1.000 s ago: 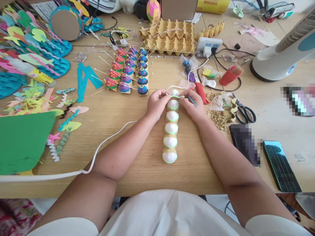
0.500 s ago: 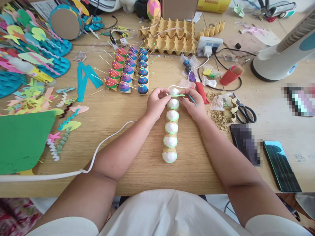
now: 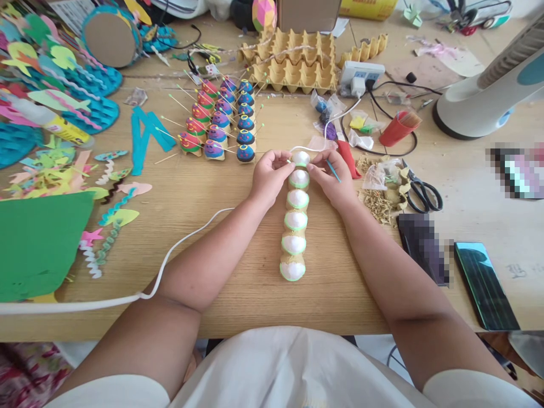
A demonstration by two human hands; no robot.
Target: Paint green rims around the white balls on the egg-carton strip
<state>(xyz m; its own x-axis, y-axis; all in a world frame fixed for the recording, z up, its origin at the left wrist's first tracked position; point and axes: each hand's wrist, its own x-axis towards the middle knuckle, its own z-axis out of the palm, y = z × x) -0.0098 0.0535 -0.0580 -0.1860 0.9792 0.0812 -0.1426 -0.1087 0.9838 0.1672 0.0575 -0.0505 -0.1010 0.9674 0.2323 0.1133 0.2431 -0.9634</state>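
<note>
A strip of egg carton (image 3: 298,232) stands lengthwise in front of me, its several white-covered bumps edged with light green. Around the near side of the farthest bump (image 3: 301,157) curves a thin, soft-looking light green strip (image 3: 302,165). My left hand (image 3: 272,177) pinches the strip's left end with thumb and fingertips. On the other side, my right hand (image 3: 334,178) touches the bump's right edge with its fingertips, where the strip's right end is hidden. A thin blue stick (image 3: 333,170) is tucked in that same hand.
Painted carton bumps with pins (image 3: 216,134) stand behind my left hand. Black scissors (image 3: 425,195), shavings (image 3: 378,207) and two phones, one dark (image 3: 420,249) and one greenish (image 3: 487,286), lie right. A white cable (image 3: 182,238) crosses my left arm. Beyond are egg trays (image 3: 293,73) and a power strip (image 3: 362,73).
The green strip, held straight across the farthest bump before, now lies bent along its near edge. My right hand has moved slightly left, up against the bump.
</note>
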